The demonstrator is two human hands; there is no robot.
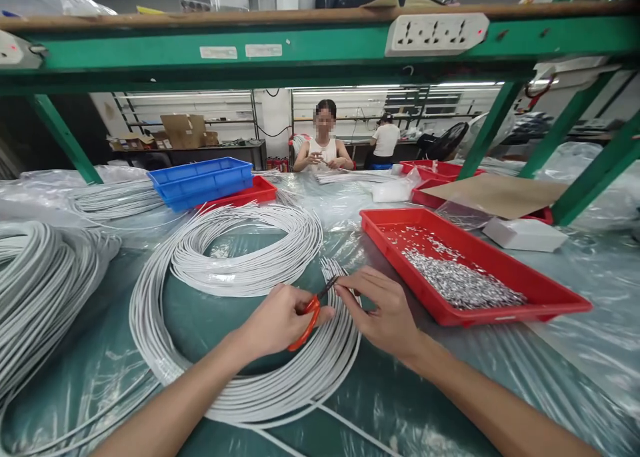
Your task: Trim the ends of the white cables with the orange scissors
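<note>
My left hand [283, 318] is closed around small orange-handled pliers [306, 327]. Their dark jaws point up and right, to the fingertips of my right hand [383, 309]. Those right fingers are pinched together at the jaw tips, just beside the cut ends of the white cables [345, 350]; what lies between them is too small to make out. The cables form a large loose coil on the table under both hands. A second coil of white cable [245, 270] rests against it, farther back.
Right of my hands is a red tray [500, 280] with many small silvery metal pieces. A white box [525, 235] stands behind it. Thick cable bundles [45, 290] lie left. A blue bin [200, 177] sits at the back, below the green shelf frame [300, 50]. A person [325, 144] sits opposite.
</note>
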